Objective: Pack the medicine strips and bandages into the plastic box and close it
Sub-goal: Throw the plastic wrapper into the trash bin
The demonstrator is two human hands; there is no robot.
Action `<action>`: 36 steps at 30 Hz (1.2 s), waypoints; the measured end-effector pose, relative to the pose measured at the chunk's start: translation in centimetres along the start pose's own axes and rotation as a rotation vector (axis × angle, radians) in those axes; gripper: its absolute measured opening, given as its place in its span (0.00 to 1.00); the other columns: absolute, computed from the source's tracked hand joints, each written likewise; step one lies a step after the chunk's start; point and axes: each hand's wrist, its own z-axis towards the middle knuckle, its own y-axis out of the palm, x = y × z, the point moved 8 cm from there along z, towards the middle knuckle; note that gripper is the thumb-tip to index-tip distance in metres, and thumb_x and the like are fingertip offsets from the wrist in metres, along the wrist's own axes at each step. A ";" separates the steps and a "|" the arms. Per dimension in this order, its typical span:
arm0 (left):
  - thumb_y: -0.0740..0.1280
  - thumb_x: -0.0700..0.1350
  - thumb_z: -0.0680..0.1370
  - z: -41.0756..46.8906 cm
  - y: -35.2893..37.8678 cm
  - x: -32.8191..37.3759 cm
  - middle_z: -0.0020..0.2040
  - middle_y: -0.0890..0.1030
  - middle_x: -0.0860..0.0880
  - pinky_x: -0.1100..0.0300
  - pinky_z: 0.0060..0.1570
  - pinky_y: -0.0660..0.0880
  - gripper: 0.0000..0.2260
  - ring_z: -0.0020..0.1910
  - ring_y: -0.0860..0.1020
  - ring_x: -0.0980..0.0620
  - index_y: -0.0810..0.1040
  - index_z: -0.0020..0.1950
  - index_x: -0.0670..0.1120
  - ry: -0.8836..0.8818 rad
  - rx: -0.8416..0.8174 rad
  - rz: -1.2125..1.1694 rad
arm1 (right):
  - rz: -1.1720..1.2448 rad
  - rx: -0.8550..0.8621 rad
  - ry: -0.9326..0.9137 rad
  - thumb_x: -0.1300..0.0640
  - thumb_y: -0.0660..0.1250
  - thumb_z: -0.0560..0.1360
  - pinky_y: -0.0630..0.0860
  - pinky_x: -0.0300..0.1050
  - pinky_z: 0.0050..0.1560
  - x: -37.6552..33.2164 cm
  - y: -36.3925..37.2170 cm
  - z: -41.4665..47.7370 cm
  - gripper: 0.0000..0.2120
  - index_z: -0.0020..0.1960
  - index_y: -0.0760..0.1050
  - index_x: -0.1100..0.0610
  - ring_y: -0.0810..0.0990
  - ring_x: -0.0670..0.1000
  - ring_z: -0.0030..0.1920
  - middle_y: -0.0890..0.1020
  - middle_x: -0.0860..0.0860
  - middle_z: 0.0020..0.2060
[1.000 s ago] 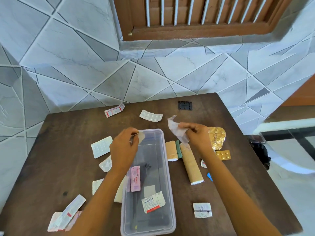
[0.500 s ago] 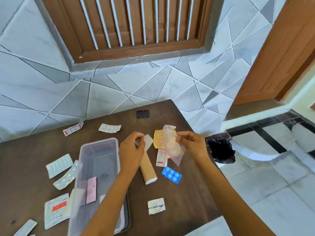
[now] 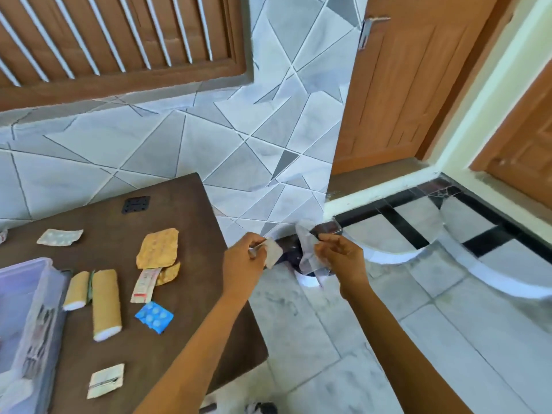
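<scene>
Left hand [image 3: 243, 261] pinching a small pad [image 3: 273, 253], right hand [image 3: 340, 258] gripping a clear wrapper [image 3: 307, 249], both past the desk [image 3: 179, 204] edge over a bin [image 3: 291, 255].

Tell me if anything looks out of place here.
Yes: both hands, left hand and right hand, are off the table, holding a small strip and a crumpled clear wrapper over a black-lined bin, away from the plastic box.

Print on the red-and-white sachet [image 3: 144, 284] is too blurred to read; nothing else legible.
</scene>
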 end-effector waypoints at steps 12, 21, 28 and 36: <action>0.63 0.29 0.72 10.8 16.2 -0.7 0.43 0.77 0.52 0.75 0.37 0.70 0.14 0.33 0.74 0.55 0.72 0.47 0.48 -0.151 -0.104 -0.119 | -0.036 0.007 0.158 0.67 0.70 0.70 0.75 0.33 0.36 5.0 -6.7 17.6 0.05 0.44 0.80 0.61 0.77 0.47 0.35 0.81 0.53 0.36; 0.63 0.30 0.73 21.8 29.6 -9.0 0.44 0.83 0.41 0.75 0.37 0.70 0.08 0.44 0.81 0.45 0.79 0.45 0.39 -0.499 -0.191 -0.034 | -0.322 0.033 0.371 0.69 0.66 0.70 0.78 0.52 0.47 12.8 -7.7 35.4 0.15 0.34 0.79 0.51 0.80 0.57 0.41 0.83 0.56 0.37; 0.61 0.33 0.76 23.4 43.2 -21.2 0.58 0.81 0.40 0.59 0.55 0.73 0.14 0.57 0.79 0.43 0.77 0.60 0.39 -0.743 -0.308 0.018 | -0.625 -0.090 0.419 0.69 0.59 0.74 0.69 0.36 0.34 27.3 -6.1 45.5 0.15 0.57 0.78 0.63 0.74 0.52 0.36 0.82 0.61 0.47; 0.58 0.33 0.76 23.0 60.7 -37.2 0.68 0.74 0.41 0.54 0.62 0.70 0.21 0.66 0.73 0.43 0.69 0.70 0.41 -0.788 -0.595 0.105 | -0.792 -0.319 0.447 0.69 0.56 0.76 0.73 0.40 0.48 47.1 -4.2 53.7 0.18 0.65 0.71 0.63 0.77 0.59 0.49 0.79 0.62 0.52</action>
